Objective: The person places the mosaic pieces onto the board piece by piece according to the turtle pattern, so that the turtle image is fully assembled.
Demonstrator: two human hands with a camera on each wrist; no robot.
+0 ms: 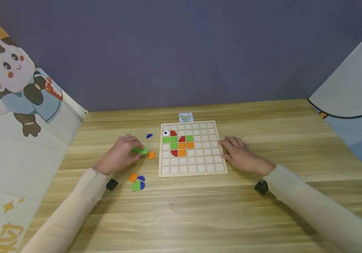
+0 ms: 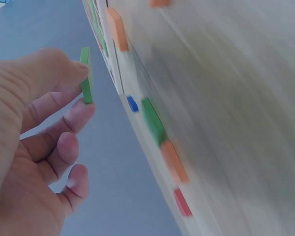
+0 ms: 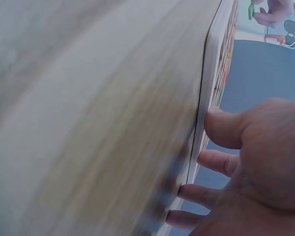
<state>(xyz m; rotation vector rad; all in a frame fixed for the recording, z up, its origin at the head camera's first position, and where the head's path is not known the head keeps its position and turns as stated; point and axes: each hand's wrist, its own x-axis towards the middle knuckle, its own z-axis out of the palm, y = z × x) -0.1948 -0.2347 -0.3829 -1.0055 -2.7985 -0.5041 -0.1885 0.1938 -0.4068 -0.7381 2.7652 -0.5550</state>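
Observation:
My left hand [image 1: 124,153] pinches a thin green square tile [image 2: 86,76] between thumb and fingertips, held up off the table to the left of the pale wooden grid board [image 1: 193,169]. My right hand [image 1: 240,154] rests its thumb and fingertips along the board's right edge, fingers loosely extended. On the board's left half lie an eye tile [image 1: 166,133], green squares [image 1: 173,146], orange squares [image 1: 182,153] and red rounded pieces [image 1: 174,153]. Beneath my left hand, another green tile [image 2: 153,121] lies on the table, partly hidden in the head view.
Left of the board lie an orange tile [image 1: 151,155] and a blue half-round [image 1: 149,136]. Nearer me sit another orange tile [image 1: 133,177], a green one [image 1: 135,186] and two blue half-rounds [image 1: 142,185]. A small picture card [image 1: 185,117] lies behind the board, before the dark back panel [image 1: 193,56].

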